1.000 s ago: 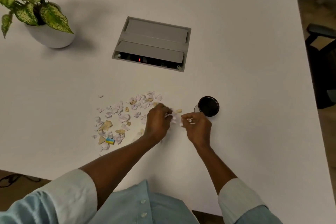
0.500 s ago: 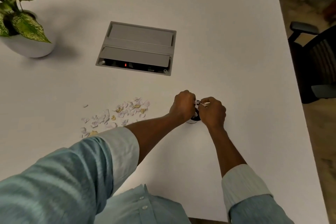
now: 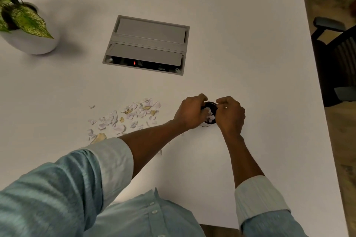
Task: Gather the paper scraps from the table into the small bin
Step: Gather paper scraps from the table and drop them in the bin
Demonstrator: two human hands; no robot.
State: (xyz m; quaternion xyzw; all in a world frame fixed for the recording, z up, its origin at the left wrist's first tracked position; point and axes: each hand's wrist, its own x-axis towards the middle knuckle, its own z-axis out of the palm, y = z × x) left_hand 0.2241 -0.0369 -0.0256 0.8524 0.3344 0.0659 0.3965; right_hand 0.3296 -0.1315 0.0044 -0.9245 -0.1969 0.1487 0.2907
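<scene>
A small black bin (image 3: 211, 103) stands on the white table (image 3: 260, 67), mostly covered by my hands. My left hand (image 3: 189, 113) and my right hand (image 3: 231, 114) meet over its mouth, fingers curled. White paper scraps (image 3: 210, 116) are pinched between the fingertips of both hands, right above the opening. A loose pile of white, lilac and tan scraps (image 3: 134, 113) lies on the table to the left of the bin. My left forearm hides part of that pile.
A grey cable box (image 3: 148, 44) with a red light is set into the table behind the scraps. A potted plant (image 3: 36, 44) stands at the far left. A dark office chair (image 3: 337, 57) sits beyond the table's right edge.
Both hands carried scraps from the pile rightward to the bin. They now sit lower over its mouth, with the scraps between them.
</scene>
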